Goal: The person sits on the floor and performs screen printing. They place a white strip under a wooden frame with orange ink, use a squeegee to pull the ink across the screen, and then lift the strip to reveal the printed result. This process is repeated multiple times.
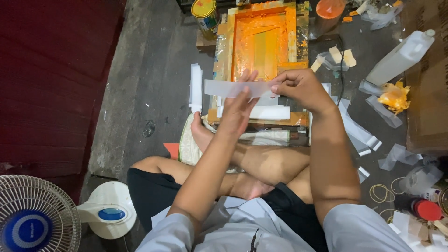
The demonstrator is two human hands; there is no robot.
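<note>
My clothing: one pale grey short-sleeved shirt (pixel 242 228), sleeves ending above the elbow, with a small dark cord at the front; one pair of black shorts (pixel 154 191). Forearms, legs and feet bare.

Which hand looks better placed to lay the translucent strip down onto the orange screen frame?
Probably the right hand: its fingers pinch the translucent strip at its end, beside the orange screen frame. The left hand lies flat against the strip, gripping nothing.

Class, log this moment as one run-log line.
left hand: flat against strip | right hand: pinches strip end | below: orange-stained frame | floor: loose strips, fan
</note>
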